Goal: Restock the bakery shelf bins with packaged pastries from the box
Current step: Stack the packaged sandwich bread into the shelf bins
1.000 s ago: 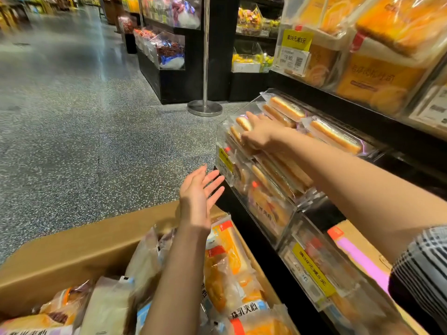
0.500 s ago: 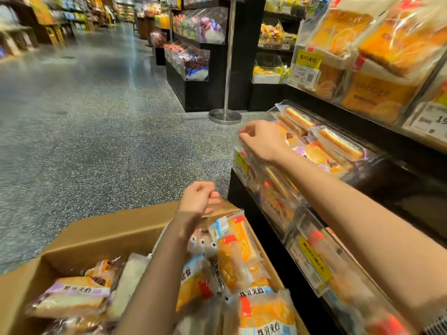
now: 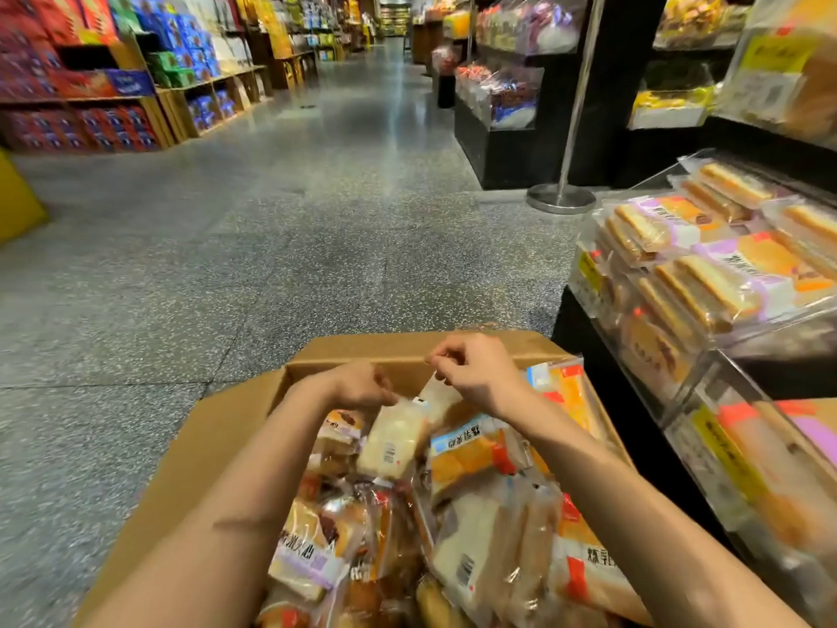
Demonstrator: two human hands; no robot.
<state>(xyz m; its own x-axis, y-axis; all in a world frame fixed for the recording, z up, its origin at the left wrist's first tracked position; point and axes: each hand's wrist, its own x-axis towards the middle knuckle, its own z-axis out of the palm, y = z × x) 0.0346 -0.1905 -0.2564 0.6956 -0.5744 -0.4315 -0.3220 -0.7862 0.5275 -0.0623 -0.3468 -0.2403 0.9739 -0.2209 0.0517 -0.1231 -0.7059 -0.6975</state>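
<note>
Left hand: my left hand (image 3: 362, 385) is curled down at the near end of a pale pastry pack (image 3: 394, 439); whether it truly has the wrapper, I can't tell.
Right hand: my right hand (image 3: 480, 373) pinches the clear film at the pack's far top corner, fingertips together on it.
Where it is: over the cardboard box (image 3: 217, 428), resting on the heap of other packs, well apart from the shelf bins (image 3: 706, 283) on my right.
Pointing: long axis tilted, barcode end low toward me, pinched end up and away.
Risk: a thin corner pinch could slip or tear the film, dropping it back.
Risk two: lifting could drag neighbouring packs over the rim.
</note>
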